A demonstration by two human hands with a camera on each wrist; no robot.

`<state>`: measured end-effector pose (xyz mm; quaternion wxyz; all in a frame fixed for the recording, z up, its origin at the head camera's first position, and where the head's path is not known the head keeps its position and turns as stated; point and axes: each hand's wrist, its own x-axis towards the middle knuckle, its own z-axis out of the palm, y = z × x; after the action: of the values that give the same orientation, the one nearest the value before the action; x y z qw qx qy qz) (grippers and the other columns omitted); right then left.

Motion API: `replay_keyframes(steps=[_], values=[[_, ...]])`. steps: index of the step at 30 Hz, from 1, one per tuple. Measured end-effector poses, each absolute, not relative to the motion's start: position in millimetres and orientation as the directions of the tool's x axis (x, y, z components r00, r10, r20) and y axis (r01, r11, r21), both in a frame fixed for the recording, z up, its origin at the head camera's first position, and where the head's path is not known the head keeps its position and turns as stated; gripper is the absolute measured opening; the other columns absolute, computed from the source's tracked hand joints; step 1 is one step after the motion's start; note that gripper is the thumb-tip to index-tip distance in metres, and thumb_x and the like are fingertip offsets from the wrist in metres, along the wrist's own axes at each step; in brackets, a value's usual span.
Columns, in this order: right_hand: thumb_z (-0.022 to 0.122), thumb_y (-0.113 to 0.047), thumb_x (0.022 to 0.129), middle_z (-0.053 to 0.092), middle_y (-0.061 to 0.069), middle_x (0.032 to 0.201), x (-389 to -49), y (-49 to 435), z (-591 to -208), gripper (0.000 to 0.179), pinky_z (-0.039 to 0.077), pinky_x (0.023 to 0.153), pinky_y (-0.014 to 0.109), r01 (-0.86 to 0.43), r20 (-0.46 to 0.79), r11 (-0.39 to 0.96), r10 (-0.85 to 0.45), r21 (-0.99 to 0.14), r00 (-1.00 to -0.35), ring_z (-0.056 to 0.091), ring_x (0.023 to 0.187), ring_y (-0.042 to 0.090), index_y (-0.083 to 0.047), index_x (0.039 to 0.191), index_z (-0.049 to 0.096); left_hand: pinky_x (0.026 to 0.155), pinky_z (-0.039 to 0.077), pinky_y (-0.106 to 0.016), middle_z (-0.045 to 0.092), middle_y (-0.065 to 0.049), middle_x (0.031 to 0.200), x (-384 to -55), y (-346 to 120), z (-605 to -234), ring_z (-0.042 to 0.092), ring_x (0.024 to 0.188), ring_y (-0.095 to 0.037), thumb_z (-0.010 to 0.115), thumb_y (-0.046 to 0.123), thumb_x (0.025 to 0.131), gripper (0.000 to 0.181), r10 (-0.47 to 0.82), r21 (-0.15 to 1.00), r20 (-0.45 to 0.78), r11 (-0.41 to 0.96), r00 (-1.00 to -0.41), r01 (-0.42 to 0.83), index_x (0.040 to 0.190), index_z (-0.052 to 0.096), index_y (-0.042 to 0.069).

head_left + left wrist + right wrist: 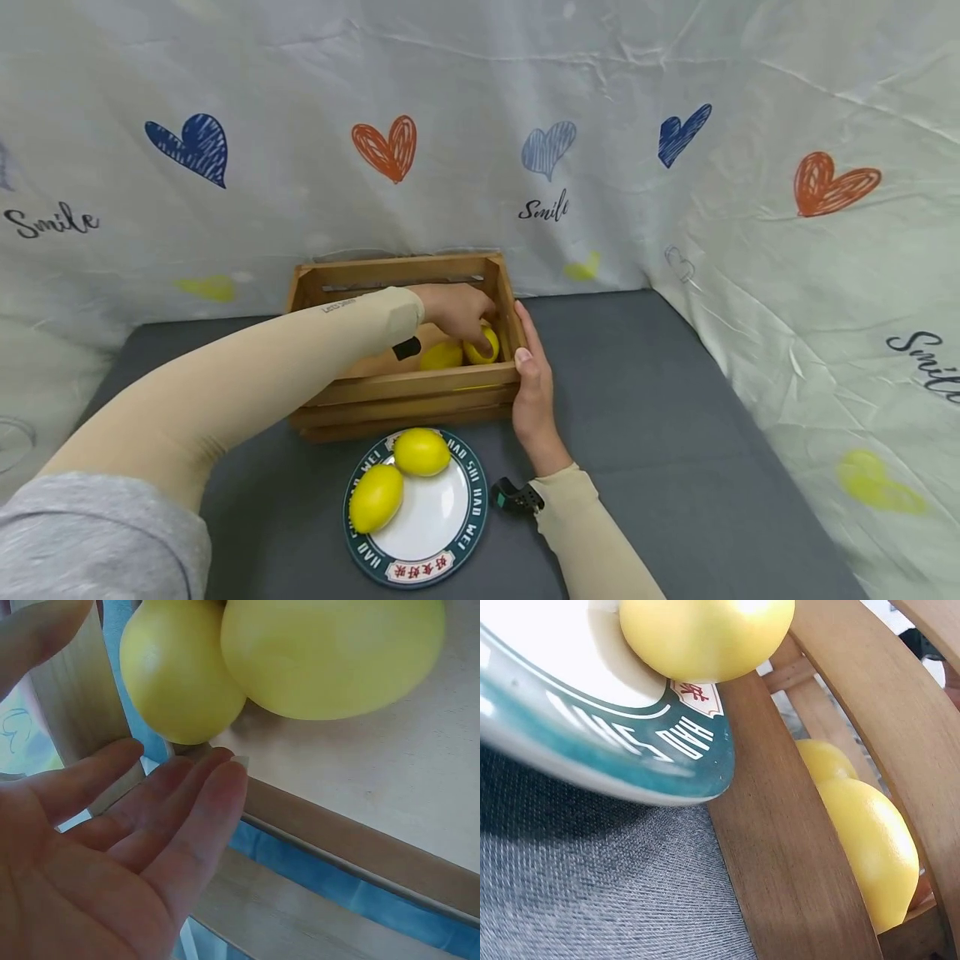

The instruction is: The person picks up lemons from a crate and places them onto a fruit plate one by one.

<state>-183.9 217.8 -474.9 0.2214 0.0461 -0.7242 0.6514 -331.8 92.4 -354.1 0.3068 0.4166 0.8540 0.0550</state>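
Observation:
In the head view my left hand (459, 312) reaches down inside a slatted wooden crate (405, 383), at its right end. Two lemons lie there: one lemon (482, 344) at the fingers and another lemon (441, 356) just left of it. The left wrist view shows the fingers (199, 832) loosely extended beside the nearer lemon (180, 675), the thumb apart from it. My right hand (534, 383) rests along the crate's right end from outside, fingers fairly straight, thumb by the front corner. The right wrist view does not show that hand's fingers.
Right in front of the crate stands a white plate (438, 517) with a green lettered rim. On it sit two lemons, one lemon (422, 452) at the back and one lemon (377, 498) at the left. A printed cloth (465, 83) hangs behind the grey table (637, 417).

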Motion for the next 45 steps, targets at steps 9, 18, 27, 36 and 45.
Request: replay_keyframes(steps=[9, 18, 27, 36, 45], values=[[0.034, -0.042, 0.102, 0.035, -0.012, 0.175, -186, 218, -473, 0.067, 0.021, 0.133, 0.062, -0.366, 0.392, 0.148, 0.221, -0.919, -0.893, 0.034, 0.162, 0.019, -0.038, 0.169, 0.036, 0.122, 0.046, -0.041, 0.057, -0.010, 0.160, -334, 101, -362, 0.056, 0.144, -0.027, 0.076, 0.043, 0.100, 0.075, 0.710, 0.303, -0.517, 0.674, -0.478, 0.674, 0.160, 0.050, 0.006], [0.034, -0.044, 0.102, 0.034, -0.013, 0.175, -186, 218, -478, 0.068, 0.021, 0.133, 0.060, -0.353, 0.385, 0.172, 0.227, -0.920, -0.894, 0.033, 0.162, 0.019, -0.038, 0.169, 0.036, 0.085, 0.048, -0.031, 0.061, -0.005, 0.107, -337, 107, -375, 0.058, 0.097, -0.020, 0.079, 0.046, 0.097, 0.056, 0.685, 0.257, -0.528, 0.692, -0.501, 0.675, 0.133, 0.062, 0.005], [0.034, -0.043, 0.101, 0.035, -0.011, 0.176, -185, 218, -476, 0.068, 0.021, 0.133, 0.060, -0.358, 0.388, 0.162, 0.230, -0.920, -0.892, 0.033, 0.162, 0.020, -0.037, 0.169, 0.036, 0.094, 0.049, -0.033, 0.063, -0.008, 0.122, -335, 106, -377, 0.059, 0.107, -0.022, 0.078, 0.041, 0.098, 0.059, 0.678, 0.268, -0.543, 0.700, -0.496, 0.662, 0.140, 0.057, 0.006], [0.033, -0.043, 0.102, 0.034, -0.011, 0.176, -184, 215, -477, 0.067, 0.020, 0.133, 0.059, -0.358, 0.387, 0.161, 0.228, -0.920, -0.893, 0.032, 0.162, 0.019, -0.037, 0.169, 0.037, 0.097, 0.052, -0.034, 0.067, -0.006, 0.122, -336, 99, -377, 0.060, 0.107, -0.022, 0.081, 0.039, 0.096, 0.059, 0.678, 0.292, -0.536, 0.707, -0.502, 0.644, 0.142, 0.063, 0.006], [0.033, -0.042, 0.103, 0.034, -0.012, 0.176, -185, 217, -476, 0.067, 0.020, 0.134, 0.059, -0.363, 0.394, 0.166, 0.232, -0.917, -0.889, 0.033, 0.162, 0.018, -0.037, 0.169, 0.036, 0.094, 0.057, -0.034, 0.069, -0.004, 0.122, -335, 86, -355, 0.066, 0.105, -0.021, 0.085, 0.043, 0.091, 0.064, 0.694, 0.311, -0.464, 0.710, -0.551, 0.632, 0.141, 0.064, 0.009]])
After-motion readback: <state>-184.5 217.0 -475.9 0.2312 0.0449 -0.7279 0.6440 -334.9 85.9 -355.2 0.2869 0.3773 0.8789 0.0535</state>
